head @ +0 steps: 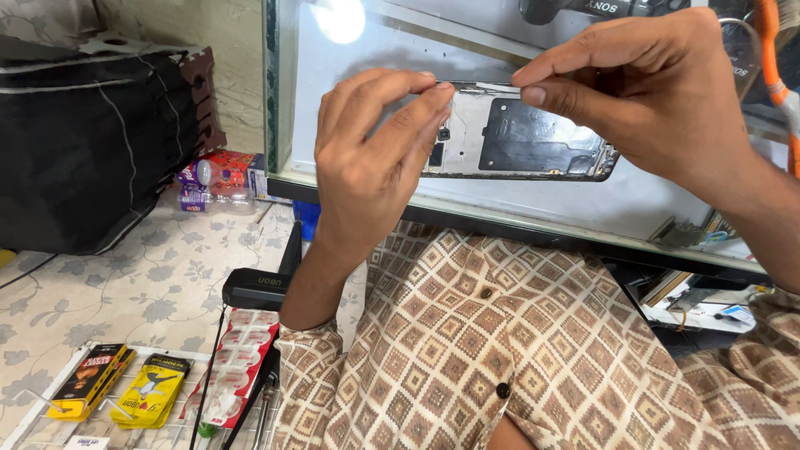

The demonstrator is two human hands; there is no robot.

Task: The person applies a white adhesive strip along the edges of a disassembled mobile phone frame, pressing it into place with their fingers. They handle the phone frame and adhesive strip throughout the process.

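An opened phone (521, 133) with its back cover off shows a metal frame and a dark inner plate. I hold it up over a glass counter top (500, 200). My left hand (375, 158) grips its left end, fingers curled over the upper edge. My right hand (650, 83) pinches thumb and forefinger at the phone's top edge, near the middle. Whether something small sits between those fingertips is too fine to tell. Both my sleeves are brown check cloth.
A black bag (83, 142) lies at the left on a flowered floor covering. A small plastic bottle (208, 179) and packets sit beside the counter. Yellow packets (150, 387), a blister card (237, 367) and a black box (258, 287) lie lower left. Orange-handled tool (771, 50) at the right.
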